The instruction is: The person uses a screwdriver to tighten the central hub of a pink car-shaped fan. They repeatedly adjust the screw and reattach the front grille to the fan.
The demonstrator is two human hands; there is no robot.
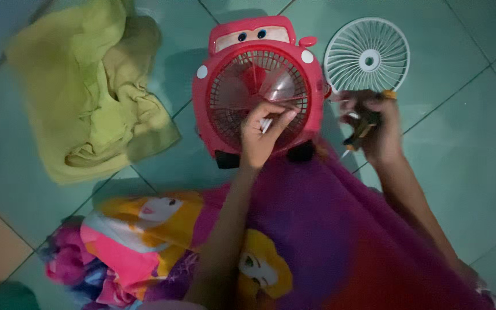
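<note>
A red toy-car-shaped fan (258, 80) lies on the tiled floor, its red grille and clear blades facing up. My left hand (262, 135) rests on the lower part of the grille, its fingers pinched on a small pale object. My right hand (374, 126) hovers to the right of the fan, closed around a screwdriver (361, 133) with a black and orange handle; it is blurred. A white round fan grille (367, 55) lies loose on the floor just above my right hand.
A crumpled yellow-green cloth (96, 86) lies on the floor at the left. A purple and pink blanket with cartoon figures (294, 241) covers my lap at the bottom. Green floor tiles (466, 155) surround everything.
</note>
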